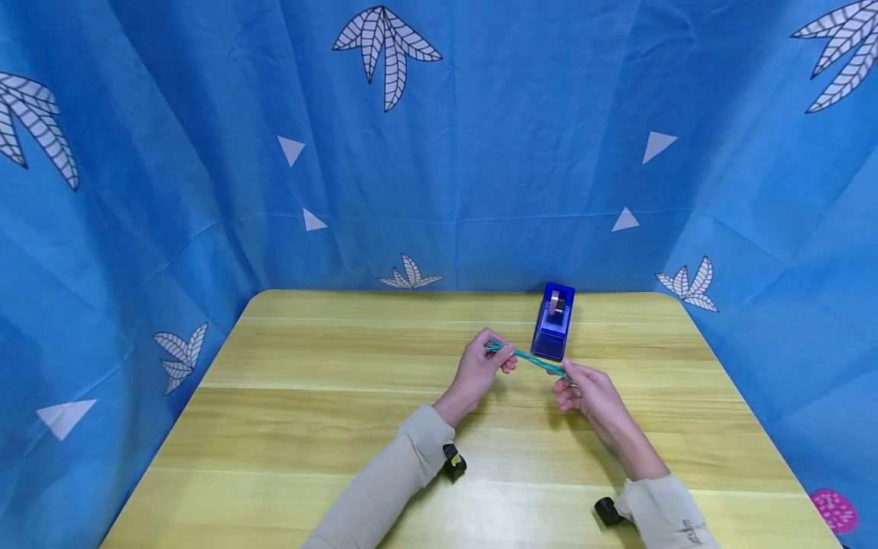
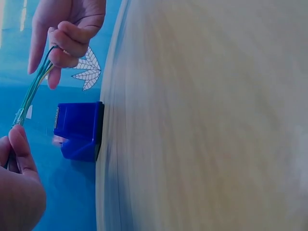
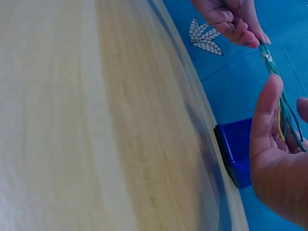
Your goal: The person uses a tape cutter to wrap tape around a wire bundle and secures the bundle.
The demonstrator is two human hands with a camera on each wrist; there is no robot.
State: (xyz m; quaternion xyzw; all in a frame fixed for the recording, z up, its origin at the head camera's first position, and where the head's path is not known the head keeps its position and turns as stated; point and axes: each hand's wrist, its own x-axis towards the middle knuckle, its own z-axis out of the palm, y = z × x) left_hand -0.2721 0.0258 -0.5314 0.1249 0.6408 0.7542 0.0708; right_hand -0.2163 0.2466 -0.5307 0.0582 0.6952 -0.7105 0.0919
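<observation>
Between the two hands stretches a thin bundle of green wires (image 1: 538, 360) with a yellow strand among them. A shiny clear wrap, apparently tape (image 3: 268, 57), goes round it close to the left fingertips. My left hand (image 1: 480, 366) pinches one end with thumb and fingers; at the bottom of the left wrist view that same hand (image 2: 21, 183) grips just below the wrap. My right hand (image 1: 590, 393) holds the other end, where loose strands run into the palm in the right wrist view. A blue tape dispenser (image 1: 552, 324) stands just behind the bundle.
The wooden table (image 1: 309, 427) spreads out to both sides of the arms. A blue patterned curtain (image 1: 480, 152) hangs behind and beside it. Small black cameras (image 1: 453, 461) are strapped at the sleeves.
</observation>
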